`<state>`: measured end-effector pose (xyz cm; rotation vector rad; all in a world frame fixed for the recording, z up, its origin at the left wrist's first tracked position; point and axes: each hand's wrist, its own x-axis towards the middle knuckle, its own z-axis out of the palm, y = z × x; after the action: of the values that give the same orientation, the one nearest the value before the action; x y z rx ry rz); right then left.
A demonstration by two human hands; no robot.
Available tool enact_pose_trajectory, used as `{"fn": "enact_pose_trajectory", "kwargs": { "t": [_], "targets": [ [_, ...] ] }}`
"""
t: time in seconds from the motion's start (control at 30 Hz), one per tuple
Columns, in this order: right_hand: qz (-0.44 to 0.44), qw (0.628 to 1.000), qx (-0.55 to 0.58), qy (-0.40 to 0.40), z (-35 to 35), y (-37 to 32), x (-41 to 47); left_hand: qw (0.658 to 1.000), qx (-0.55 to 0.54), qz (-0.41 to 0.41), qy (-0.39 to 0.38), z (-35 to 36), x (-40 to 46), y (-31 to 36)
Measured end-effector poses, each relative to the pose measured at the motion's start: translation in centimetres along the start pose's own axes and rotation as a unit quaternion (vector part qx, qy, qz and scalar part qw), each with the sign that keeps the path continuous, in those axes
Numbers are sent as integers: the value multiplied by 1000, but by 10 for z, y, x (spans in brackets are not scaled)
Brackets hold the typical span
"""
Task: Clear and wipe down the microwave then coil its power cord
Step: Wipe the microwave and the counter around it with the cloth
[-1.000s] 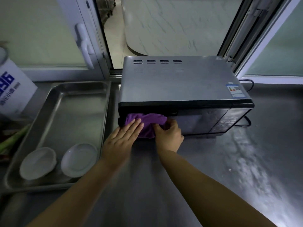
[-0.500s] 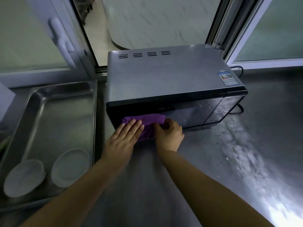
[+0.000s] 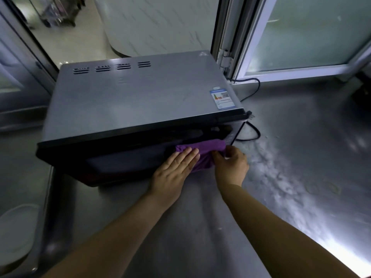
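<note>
A grey microwave (image 3: 140,93) with a black front stands on the steel counter, its door shut. A purple cloth (image 3: 202,152) lies against the right part of the door, near the control panel. My left hand (image 3: 174,171) presses flat on the cloth's left half, fingers together. My right hand (image 3: 230,167) pinches the cloth's right edge. The black power cord (image 3: 255,131) loops on the counter by the microwave's right side and runs back toward the window frame.
The steel counter (image 3: 301,157) stretches right, with white residue streaks on it. A metal tray (image 3: 46,197) sits left of the microwave, with a white dish (image 3: 16,235) at its near end. Behind are an open window gap and white window frames (image 3: 247,57).
Both hands have slid the cloth from the left side of the microwave door to its right side. The view has shifted right, so the tray is mostly out of frame.
</note>
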<state>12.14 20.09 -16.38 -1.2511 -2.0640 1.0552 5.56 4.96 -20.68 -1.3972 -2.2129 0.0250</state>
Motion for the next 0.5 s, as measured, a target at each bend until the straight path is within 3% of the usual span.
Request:
{"fn": "enact_pose_trajectory", "kwargs": {
  "t": [0.23,0.5],
  "targets": [
    [-25,998,62,-10,-37,11,40,999,45,15,7,-2,47,33],
    [-84,991,107,15,-51,-12,47,990,121,-2,76,-28,74,23]
  ]
}}
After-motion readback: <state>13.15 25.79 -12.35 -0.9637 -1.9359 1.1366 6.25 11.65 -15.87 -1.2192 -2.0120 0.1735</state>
